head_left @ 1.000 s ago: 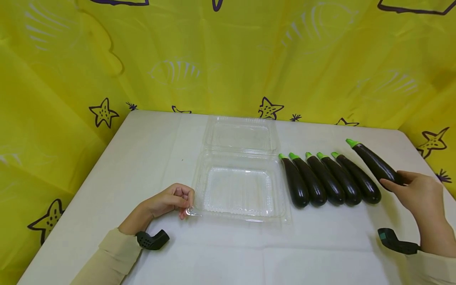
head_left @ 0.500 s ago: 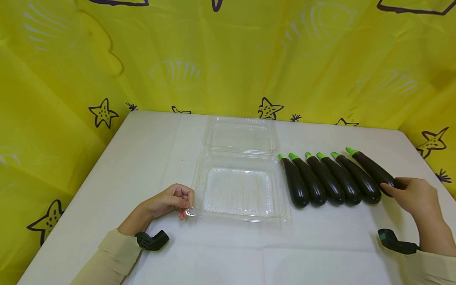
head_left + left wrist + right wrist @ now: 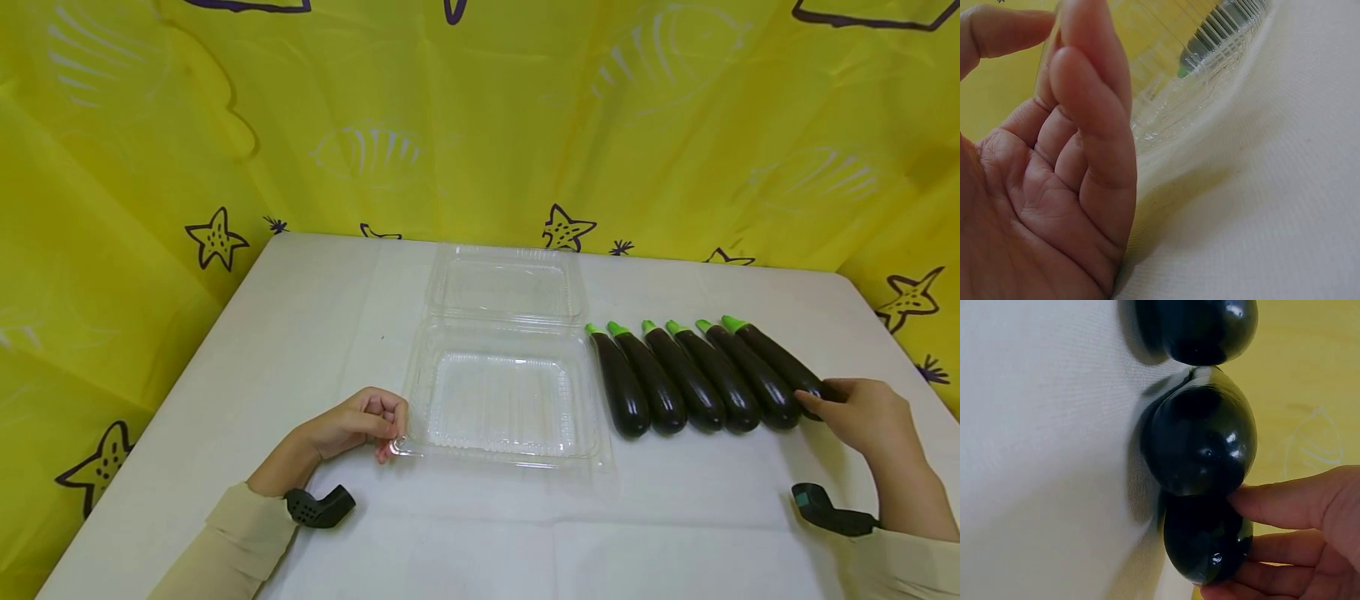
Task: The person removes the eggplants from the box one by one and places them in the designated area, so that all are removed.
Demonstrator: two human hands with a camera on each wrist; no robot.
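At the near left corner of an open clear plastic clamshell container (image 3: pixel 501 457), my left hand (image 3: pixel 352 429) pinches the rim between thumb and fingers. In the left wrist view the container's clear plastic (image 3: pixel 1166 112) rises beyond the curled fingers. My right hand (image 3: pixel 873 421) grips the rounded lower end of the rightmost eggplant (image 3: pixel 776 354), thumb on one side and fingers on the other. That eggplant lies against its neighbour (image 3: pixel 753 375), end of a slanted row with green stems away from me. The right wrist view shows the held eggplant's end (image 3: pixel 1207 540) touching the neighbouring eggplant (image 3: pixel 1200 444).
Several more eggplants (image 3: pixel 660 379) lie in the row, the leftmost one close beside the container's right edge. The container's lid (image 3: pixel 510 287) lies folded back at the far side. A yellow patterned curtain (image 3: pixel 480 125) hangs behind the white table (image 3: pixel 480 542).
The right hand has lowered the rightmost eggplant towards me and shifted it left, up against the row. My left hand and the container have stayed put.
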